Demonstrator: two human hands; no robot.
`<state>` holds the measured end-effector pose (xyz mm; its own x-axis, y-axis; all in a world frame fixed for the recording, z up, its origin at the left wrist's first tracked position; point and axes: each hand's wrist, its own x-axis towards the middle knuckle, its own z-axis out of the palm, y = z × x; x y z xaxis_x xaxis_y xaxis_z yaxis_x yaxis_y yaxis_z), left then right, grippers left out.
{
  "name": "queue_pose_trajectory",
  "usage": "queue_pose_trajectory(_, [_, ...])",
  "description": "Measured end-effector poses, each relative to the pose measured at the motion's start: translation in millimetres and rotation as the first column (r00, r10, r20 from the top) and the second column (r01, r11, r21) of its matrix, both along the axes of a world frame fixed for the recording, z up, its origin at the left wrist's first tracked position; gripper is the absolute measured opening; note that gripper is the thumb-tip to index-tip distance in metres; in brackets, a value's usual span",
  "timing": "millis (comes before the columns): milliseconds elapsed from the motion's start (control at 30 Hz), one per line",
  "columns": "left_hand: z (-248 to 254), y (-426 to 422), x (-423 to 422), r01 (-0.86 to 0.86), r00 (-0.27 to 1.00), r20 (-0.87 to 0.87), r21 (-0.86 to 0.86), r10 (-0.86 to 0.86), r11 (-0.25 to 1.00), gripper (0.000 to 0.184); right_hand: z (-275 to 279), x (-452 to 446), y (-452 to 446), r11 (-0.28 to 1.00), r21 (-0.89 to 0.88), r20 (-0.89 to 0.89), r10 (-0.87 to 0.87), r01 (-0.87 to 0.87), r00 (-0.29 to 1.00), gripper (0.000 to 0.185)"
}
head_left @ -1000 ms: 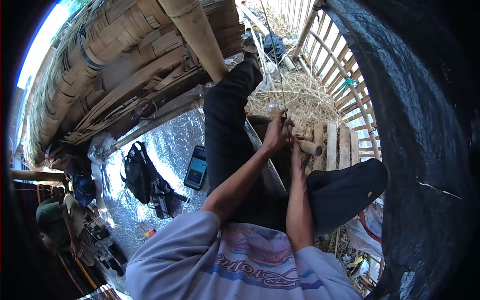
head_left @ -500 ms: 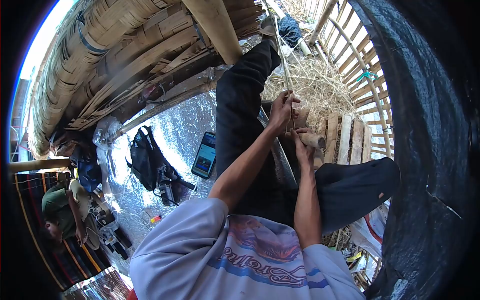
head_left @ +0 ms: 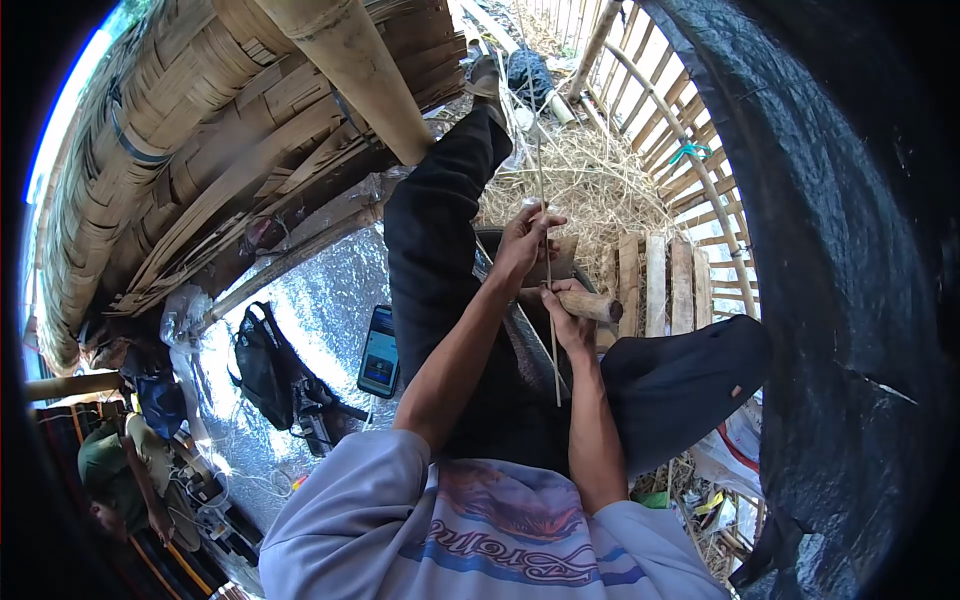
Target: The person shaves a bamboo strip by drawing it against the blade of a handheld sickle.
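A long thin strip, which looks like split bamboo, runs nearly upright between my legs, its lower end near my lap. Above, my left hand is closed on the strip, thumb and fingers pinched. Just below and to the right, my right hand is closed around the strip beside a round wooden piece. That piece lies crosswise against my right fingers, its cut end pointing right. Whether it is a tool's handle I cannot tell. Behind my hands is a brown block, partly hidden.
Dry straw and wooden slats lie ahead. A phone and black bag rest on silver sheeting at left. A thick bamboo pole juts overhead. Another person sits far left; black plastic hangs right.
The strip's lower end now extends below my right hand towards my lap. Both hands stay closed near the wooden piece. The whole view has shifted slightly, moving the surroundings left.
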<state>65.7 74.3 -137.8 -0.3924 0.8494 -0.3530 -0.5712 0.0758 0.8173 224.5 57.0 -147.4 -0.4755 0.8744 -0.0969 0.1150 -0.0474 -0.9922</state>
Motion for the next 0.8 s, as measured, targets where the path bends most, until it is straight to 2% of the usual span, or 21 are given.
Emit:
queue_pose_trajectory(67, [6,-8,3,0.173,0.982,-0.075,0.004,-0.172,0.985,0.043,3,-2,3,0.999,0.002,-0.018,-0.034,0.034,0.999,0.020])
queue_pose_trajectory(100, [6,-14,7,0.197,0.979,-0.062,0.000,-0.197,0.980,0.044,5,-1,3,0.999,-0.035,-0.039,-0.041,0.040,0.998,0.020])
queue_pose_trajectory(167, [5,-18,7,0.210,0.974,-0.087,0.005,-0.208,0.978,0.044,9,0,3,0.996,-0.074,-0.057,-0.052,0.048,0.997,0.020])
queue_pose_trajectory(333, [17,-15,-3,0.168,0.979,-0.118,-0.014,-0.169,0.986,0.043,34,2,3,0.981,-0.033,-0.089,0.189,-0.192,0.978,0.015])
queue_pose_trajectory(400, [16,-14,-6,0.188,0.975,-0.122,0.021,-0.184,0.982,0.042,35,5,4,0.984,-0.007,-0.084,0.174,-0.175,0.981,0.017])
queue_pose_trajectory(467, [19,-15,-4,0.130,0.989,-0.082,0.044,-0.126,0.991,0.041,39,11,5,0.966,-0.065,-0.010,0.251,-0.251,0.968,0.020])
queue_pose_trajectory(567, [17,-14,-7,0.110,0.992,-0.067,0.045,-0.107,0.993,0.042,41,16,5,0.954,-0.011,0.012,0.300,-0.300,0.954,0.022])
queue_pose_trajectory(667, [16,-16,-8,0.130,0.990,-0.057,0.060,-0.127,0.990,0.044,41,18,3,0.955,0.007,-0.056,0.295,-0.296,0.954,0.022])
queue_pose_trajectory(767, [28,-23,1,0.183,0.980,-0.090,0.051,-0.178,0.982,0.047,47,19,2,0.970,-0.042,-0.037,0.239,-0.241,0.970,0.022])
queue_pose_trajectory(800, [31,-26,3,0.263,0.955,-0.139,-0.009,-0.262,0.965,0.049,47,19,2,0.971,-0.042,-0.038,0.233,-0.235,0.972,0.022])
